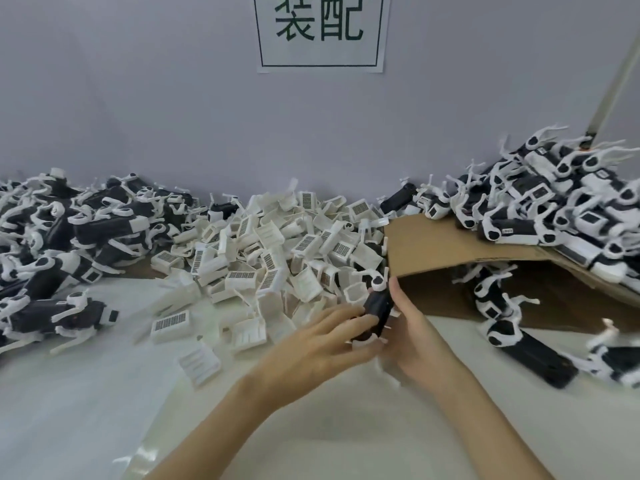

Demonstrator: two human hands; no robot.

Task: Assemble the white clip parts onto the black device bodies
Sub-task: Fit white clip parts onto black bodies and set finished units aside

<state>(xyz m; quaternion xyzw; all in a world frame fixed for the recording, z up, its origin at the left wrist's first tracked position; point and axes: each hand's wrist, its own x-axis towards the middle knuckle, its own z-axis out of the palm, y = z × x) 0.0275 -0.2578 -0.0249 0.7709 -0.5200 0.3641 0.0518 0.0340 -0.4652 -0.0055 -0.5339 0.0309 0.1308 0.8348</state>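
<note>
1. Head view: both hands meet near the middle of the white table (86, 393), holding one black device body (379, 311) between them.
2. Left hand (322, 348) has its fingers curled around the lower end of the body, where a white part (363, 342) sits; the motion blur hides how far that part is seated.
3. Right hand (412, 327) grips the body from the right side, thumb pointing up along it.
4. White clip head (377, 282) tops the held body, tilted away toward the pile.
5. Loose white clip parts (277, 251) lie heaped just behind the hands.
6. Black-and-white devices (69, 237) are piled at the left.
7. More devices (554, 202) are stacked on and under a cardboard flap (443, 244) at the right.
8. Paper sign (320, 31) with printed characters hangs on the wall behind.
</note>
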